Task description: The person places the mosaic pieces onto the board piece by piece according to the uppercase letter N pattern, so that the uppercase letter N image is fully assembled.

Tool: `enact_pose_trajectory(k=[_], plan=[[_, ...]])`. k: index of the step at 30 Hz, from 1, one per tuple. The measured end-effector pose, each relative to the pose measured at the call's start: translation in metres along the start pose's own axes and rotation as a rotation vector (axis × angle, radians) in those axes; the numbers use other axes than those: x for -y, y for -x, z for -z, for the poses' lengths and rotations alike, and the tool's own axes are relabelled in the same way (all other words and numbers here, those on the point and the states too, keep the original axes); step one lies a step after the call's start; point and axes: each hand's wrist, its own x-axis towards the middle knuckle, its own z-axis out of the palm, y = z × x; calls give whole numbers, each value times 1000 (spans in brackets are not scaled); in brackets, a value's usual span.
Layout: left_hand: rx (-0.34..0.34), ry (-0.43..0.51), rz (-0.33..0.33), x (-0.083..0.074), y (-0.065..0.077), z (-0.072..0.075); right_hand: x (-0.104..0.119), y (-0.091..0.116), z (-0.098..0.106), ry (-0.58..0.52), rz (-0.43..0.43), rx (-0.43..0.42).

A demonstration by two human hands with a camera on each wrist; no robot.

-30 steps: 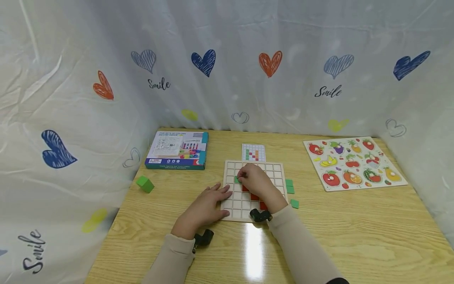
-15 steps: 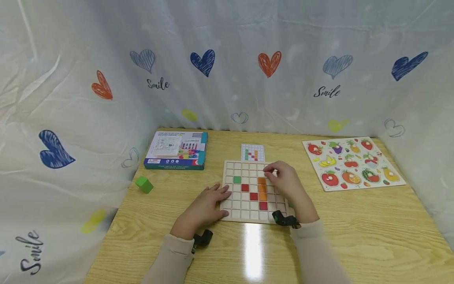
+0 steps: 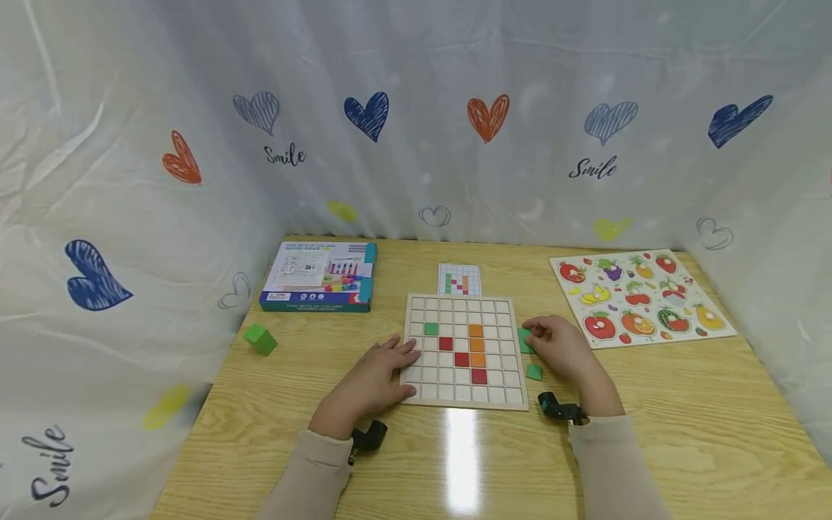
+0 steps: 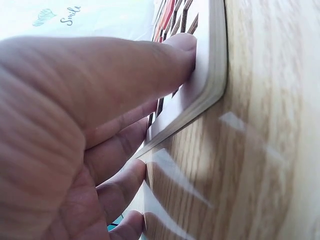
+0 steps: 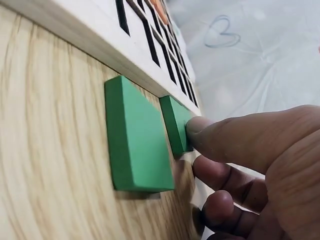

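A wooden grid board (image 3: 468,398) lies mid-table in the head view. Set in its cells are a green tile (image 3: 431,328), three red tiles in a diagonal (image 3: 461,359) and three orange tiles in a column (image 3: 477,345). My left hand (image 3: 367,383) rests at the board's left edge, fingers spread and thumb (image 4: 177,55) on the rim. Beyond the right edge, my right hand (image 3: 564,350) has its curled fingers at a green square tile (image 5: 176,125), the thumb tip on its face; the index fingertip is hidden in the wrist view. Another green tile (image 3: 534,372) lies nearer me.
Behind the board stands a small pattern card (image 3: 458,279) with coloured squares. A boxed toy set (image 3: 318,276) and a green block (image 3: 261,339) are to the left. On the right lies a fruit puzzle board (image 3: 640,297). Printed curtains (image 3: 416,166) enclose the table.
My right hand has left the green tile on the board, crossed rightward over it and come down at the loose green tiles. My left hand keeps its place.
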Motion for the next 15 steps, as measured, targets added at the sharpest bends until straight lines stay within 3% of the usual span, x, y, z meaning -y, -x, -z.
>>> enact_pose_trajectory(k=[15], plan=[[1, -14, -1, 2, -2, -1, -5, -4, -7, -42, -37, -12]])
